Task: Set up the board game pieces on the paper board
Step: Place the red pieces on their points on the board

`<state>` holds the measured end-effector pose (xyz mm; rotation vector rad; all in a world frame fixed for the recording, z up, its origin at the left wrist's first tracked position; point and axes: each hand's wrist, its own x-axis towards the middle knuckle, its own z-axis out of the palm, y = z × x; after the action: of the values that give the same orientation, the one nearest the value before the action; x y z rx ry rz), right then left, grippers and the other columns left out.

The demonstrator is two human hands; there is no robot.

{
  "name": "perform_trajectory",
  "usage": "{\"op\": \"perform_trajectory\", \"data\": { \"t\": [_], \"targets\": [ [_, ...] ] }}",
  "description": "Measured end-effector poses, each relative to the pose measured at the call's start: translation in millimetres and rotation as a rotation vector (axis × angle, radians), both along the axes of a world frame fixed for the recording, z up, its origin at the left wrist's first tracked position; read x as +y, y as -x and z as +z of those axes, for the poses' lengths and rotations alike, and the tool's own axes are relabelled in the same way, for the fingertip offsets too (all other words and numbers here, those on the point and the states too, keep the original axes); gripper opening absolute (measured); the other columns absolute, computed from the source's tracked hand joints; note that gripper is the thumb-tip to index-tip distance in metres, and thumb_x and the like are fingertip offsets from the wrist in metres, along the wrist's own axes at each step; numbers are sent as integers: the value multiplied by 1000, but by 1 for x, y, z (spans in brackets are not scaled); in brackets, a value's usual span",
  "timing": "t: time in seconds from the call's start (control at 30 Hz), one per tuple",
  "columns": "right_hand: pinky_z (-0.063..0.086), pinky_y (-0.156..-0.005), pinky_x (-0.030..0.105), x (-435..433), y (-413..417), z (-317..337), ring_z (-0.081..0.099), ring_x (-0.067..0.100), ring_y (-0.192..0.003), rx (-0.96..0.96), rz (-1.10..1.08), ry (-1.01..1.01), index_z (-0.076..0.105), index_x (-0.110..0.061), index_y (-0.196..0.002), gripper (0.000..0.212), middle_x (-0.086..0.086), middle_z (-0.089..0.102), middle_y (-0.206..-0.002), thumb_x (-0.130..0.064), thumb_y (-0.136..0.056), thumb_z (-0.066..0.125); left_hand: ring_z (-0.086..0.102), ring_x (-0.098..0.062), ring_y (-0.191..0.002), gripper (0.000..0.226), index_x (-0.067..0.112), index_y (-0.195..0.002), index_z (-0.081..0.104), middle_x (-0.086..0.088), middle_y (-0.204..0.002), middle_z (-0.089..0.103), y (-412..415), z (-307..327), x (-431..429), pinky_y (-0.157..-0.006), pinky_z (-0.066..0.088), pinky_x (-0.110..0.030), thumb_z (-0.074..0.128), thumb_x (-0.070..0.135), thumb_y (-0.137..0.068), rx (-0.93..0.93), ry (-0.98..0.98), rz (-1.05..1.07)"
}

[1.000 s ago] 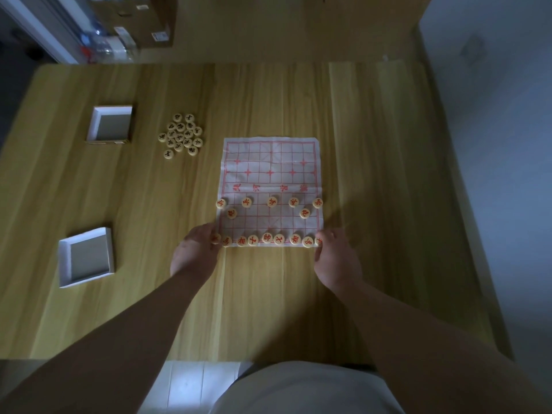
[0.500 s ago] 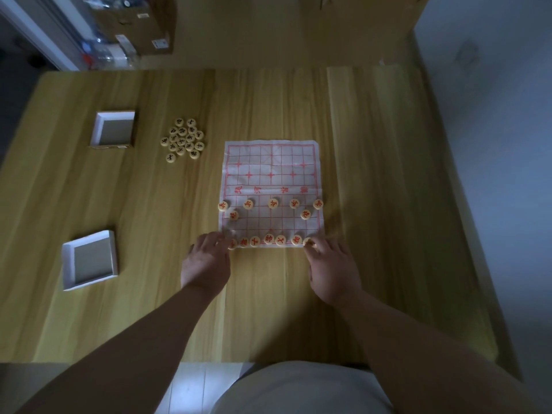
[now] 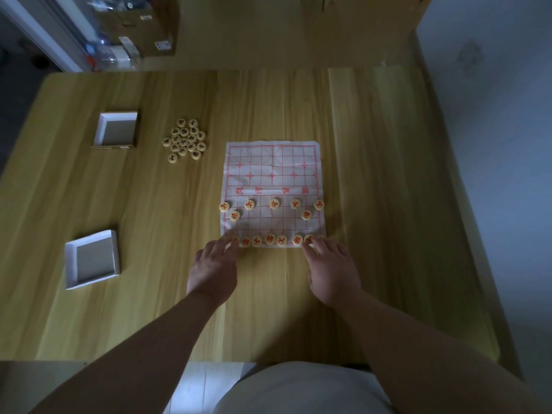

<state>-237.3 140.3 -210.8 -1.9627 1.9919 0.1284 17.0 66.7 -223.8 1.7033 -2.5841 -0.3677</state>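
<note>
The white paper board (image 3: pixel 272 162) with a red grid lies in the middle of the table. Red-marked round pieces (image 3: pixel 274 203) stand in rows on its near half, with a full row (image 3: pixel 269 239) along the near edge. A heap of black-marked pieces (image 3: pixel 185 139) lies on the table left of the board. My left hand (image 3: pixel 213 265) rests flat by the near left corner, fingertips on the end pieces. My right hand (image 3: pixel 333 265) lies by the near right corner, fingertips touching the pieces there. The outermost corner pieces are partly hidden by my fingers.
Two open white box halves sit on the left: one (image 3: pixel 117 130) at the back, one (image 3: pixel 93 258) nearer me. The wooden table (image 3: pixel 388 204) ends at a wall on the right. Cartons and clutter (image 3: pixel 131 40) stand on the floor beyond the far edge.
Both hands slid from the board's outer corners inward along its near edge, and the fingers now lie straighter on the end pieces. The view shifted slightly.
</note>
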Motion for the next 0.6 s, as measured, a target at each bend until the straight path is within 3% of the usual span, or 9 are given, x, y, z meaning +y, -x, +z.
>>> {"op": "perform_trajectory", "data": {
  "t": [0.23, 0.37, 0.6],
  "targets": [
    [38, -110, 48, -1, 0, 4, 44, 30, -136, 13, 26, 7, 42, -18, -150, 70, 9, 49, -145, -22, -85, 67, 55, -26, -114, 60, 19, -132, 55, 0, -129, 59, 0, 3, -1, -89, 47, -45, 67, 6, -75, 8, -56, 196],
    [41, -108, 48, -2, -2, 2, 44, 31, -136, 16, 36, 6, 45, -17, -147, 70, 9, 49, -145, -21, -82, 69, 52, -27, -120, 53, 18, -132, 56, -2, -133, 57, -5, 0, -6, -93, 46, -46, 63, 9, -80, -26, -84, 140],
    [39, -111, 49, -8, -12, 1, 48, 30, -132, -5, 95, 64, 51, -14, -142, 62, 10, 50, -143, -24, -83, 70, 48, -23, -127, 61, 20, -138, 51, 1, -141, 53, 0, 5, -19, -99, 43, -44, 66, 14, -79, -28, -61, 17]
  ]
}}
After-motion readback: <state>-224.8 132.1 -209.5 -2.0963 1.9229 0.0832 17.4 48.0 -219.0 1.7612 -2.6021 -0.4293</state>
